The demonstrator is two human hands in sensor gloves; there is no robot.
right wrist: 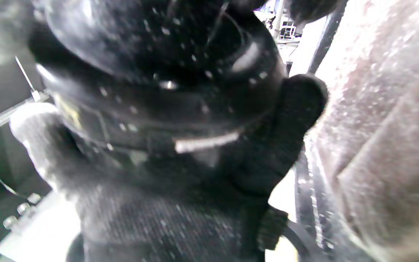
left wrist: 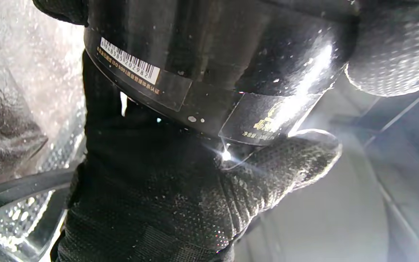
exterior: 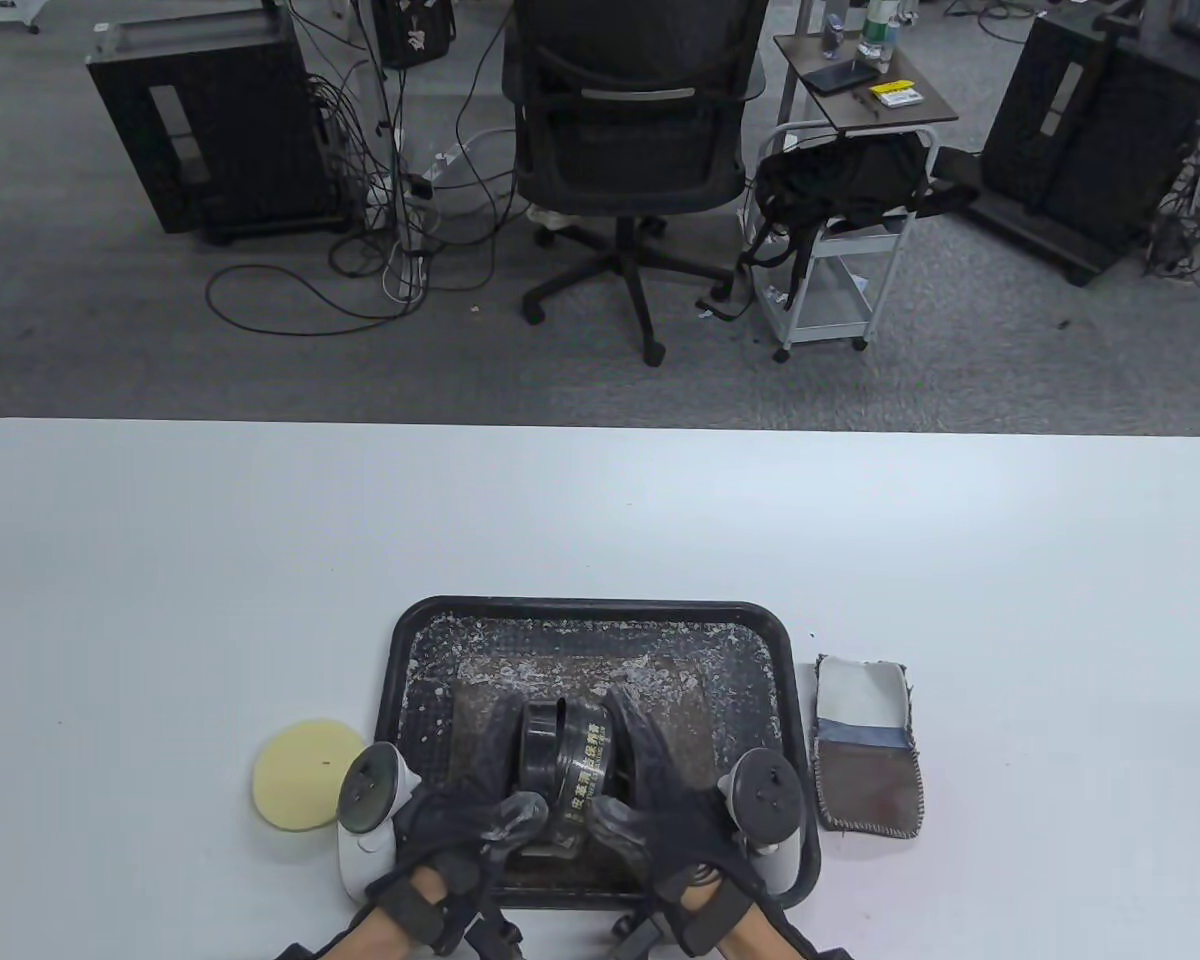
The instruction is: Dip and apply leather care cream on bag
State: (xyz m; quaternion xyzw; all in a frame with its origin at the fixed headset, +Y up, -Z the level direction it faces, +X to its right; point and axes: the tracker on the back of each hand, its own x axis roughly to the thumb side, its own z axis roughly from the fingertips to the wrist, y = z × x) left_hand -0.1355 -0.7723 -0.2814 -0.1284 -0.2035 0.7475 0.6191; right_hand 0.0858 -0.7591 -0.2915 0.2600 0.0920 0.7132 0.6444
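Note:
A black cream jar (exterior: 567, 762) with gold lettering is held on its side above the black tray (exterior: 600, 615), between both gloved hands. My left hand (exterior: 495, 790) grips the lid end of the jar; my right hand (exterior: 650, 790) grips the jar's body. The jar fills the left wrist view (left wrist: 209, 72), with a barcode label, and the right wrist view (right wrist: 158, 80). A dark brown leather bag (exterior: 480, 715) lies flat in the tray under the hands. A round yellow sponge (exterior: 305, 772) lies on the table left of the tray.
A small folded pouch (exterior: 867, 745), white, blue and brown, lies right of the tray. The tray floor is speckled with white flakes. Beyond the white table's far edge (exterior: 600, 428) stand an office chair, a cart and black cases.

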